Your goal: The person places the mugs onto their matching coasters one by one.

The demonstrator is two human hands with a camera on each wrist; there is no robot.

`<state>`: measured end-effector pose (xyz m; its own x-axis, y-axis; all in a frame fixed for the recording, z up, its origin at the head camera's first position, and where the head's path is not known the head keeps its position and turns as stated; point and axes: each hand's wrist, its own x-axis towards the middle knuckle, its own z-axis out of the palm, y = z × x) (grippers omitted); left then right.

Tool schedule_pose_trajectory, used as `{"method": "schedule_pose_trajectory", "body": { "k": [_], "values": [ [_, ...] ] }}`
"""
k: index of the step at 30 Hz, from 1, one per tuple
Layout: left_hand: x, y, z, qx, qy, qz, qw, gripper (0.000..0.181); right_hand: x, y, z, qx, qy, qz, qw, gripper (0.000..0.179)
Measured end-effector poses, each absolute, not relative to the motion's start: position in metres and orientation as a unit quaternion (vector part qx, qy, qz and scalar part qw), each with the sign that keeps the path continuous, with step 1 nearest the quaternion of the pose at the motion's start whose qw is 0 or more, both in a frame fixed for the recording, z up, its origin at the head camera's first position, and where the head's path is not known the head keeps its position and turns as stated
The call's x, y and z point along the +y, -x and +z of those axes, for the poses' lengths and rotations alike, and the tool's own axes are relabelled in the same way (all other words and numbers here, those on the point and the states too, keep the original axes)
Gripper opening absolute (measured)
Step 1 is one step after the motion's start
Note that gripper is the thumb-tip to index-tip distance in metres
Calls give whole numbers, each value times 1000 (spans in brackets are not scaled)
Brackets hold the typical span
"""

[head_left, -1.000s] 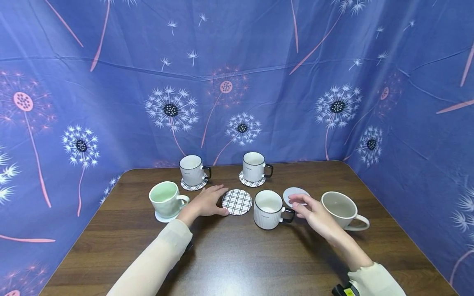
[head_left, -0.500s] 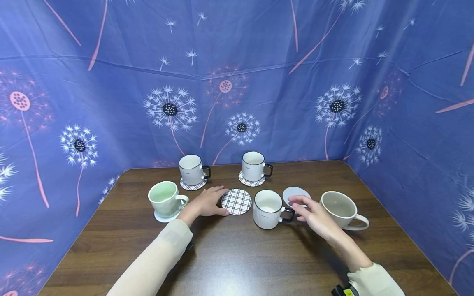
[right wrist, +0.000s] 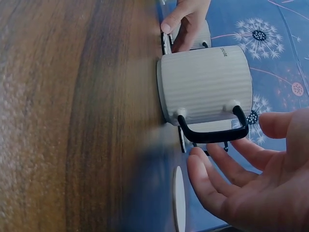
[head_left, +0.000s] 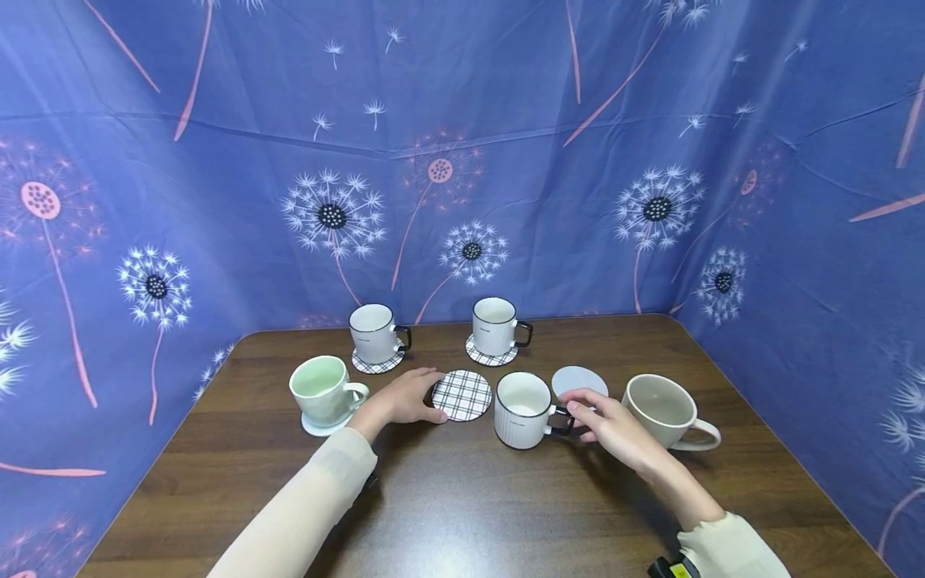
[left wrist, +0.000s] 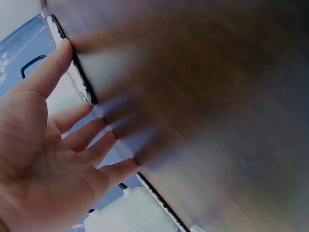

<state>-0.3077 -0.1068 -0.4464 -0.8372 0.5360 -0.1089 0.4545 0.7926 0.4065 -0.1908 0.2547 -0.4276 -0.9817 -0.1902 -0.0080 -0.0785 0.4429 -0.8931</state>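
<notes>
In the head view my left hand [head_left: 405, 397] rests with spread fingers at the left edge of a round plaid coaster [head_left: 462, 395]. The left wrist view shows that coaster [left wrist: 77, 67] edge-on between thumb and index finger, fingertips down on the table. Right of the coaster, directly on the wood, stands a ribbed white mug [head_left: 520, 417] with a black rim and black handle [head_left: 561, 421]. My right hand [head_left: 614, 425] is at this handle. In the right wrist view its fingers lie loosely bent beyond the handle [right wrist: 212, 135], while the thumb stays apart from it.
Two similar mugs [head_left: 372, 339] [head_left: 495, 331] stand on plaid coasters at the back. A pale green mug [head_left: 323, 397] sits on a light coaster at left. A plain white coaster [head_left: 578, 380] lies behind my right hand; a beige mug [head_left: 661, 409] stands to its right.
My right hand has moved slightly left and closer to the mug's handle. The left hand, mugs and coasters stay where they were.
</notes>
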Motion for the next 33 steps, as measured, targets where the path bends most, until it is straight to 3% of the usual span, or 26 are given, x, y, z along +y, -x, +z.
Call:
{"method": "schedule_pose_trajectory", "body": {
  "k": [15, 33],
  "values": [
    [-106, 303, -443, 942, -249, 193, 118, 82, 257, 195, -433, 850, 84, -514, 85, 33],
    [-106, 305, -445, 942, -248, 191, 121, 82, 259, 207, -441, 767, 99, -617, 150, 37]
  ]
}}
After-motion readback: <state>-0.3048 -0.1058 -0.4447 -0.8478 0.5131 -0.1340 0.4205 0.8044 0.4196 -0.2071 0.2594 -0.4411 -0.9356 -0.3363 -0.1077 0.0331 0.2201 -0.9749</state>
